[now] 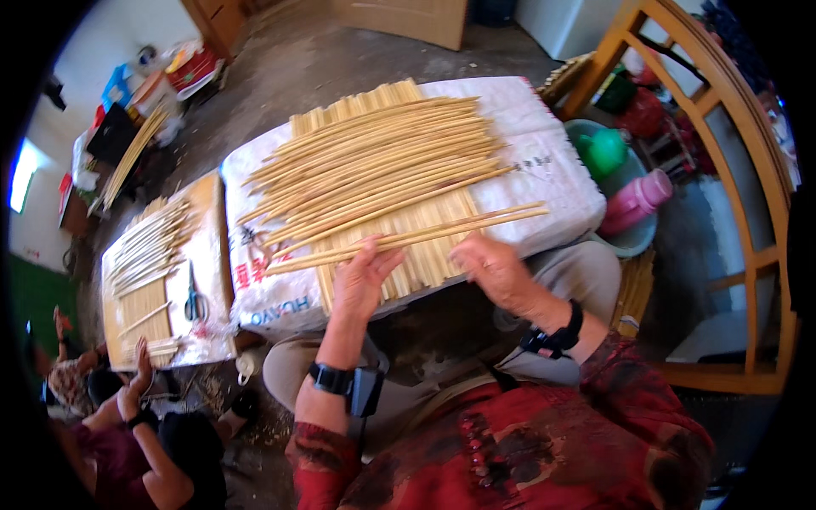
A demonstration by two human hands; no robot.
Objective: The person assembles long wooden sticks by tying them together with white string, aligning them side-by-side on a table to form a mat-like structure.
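A pair of long, thin straw-coloured stalks (450, 228) lies slantwise in front of me. My left hand (361, 276) pinches them left of their middle, between thumb and fingers. Just below their right half is my right hand (497, 268), its fingers curled in; whatever they may hold is hidden. Beyond my hands, a thick row of loose stalks (374, 166) lies side by side on a flat mat of stalks (425, 259). The mat rests on a low surface covered with a white printed sheet (552, 170).
A second low table (212, 246) at the left carries more stalks and scissors (195, 297). Another person's hand (143, 357) is beside it. A tub (586, 132) with green and pink plastic things and a wooden frame (756, 212) stand to the right.
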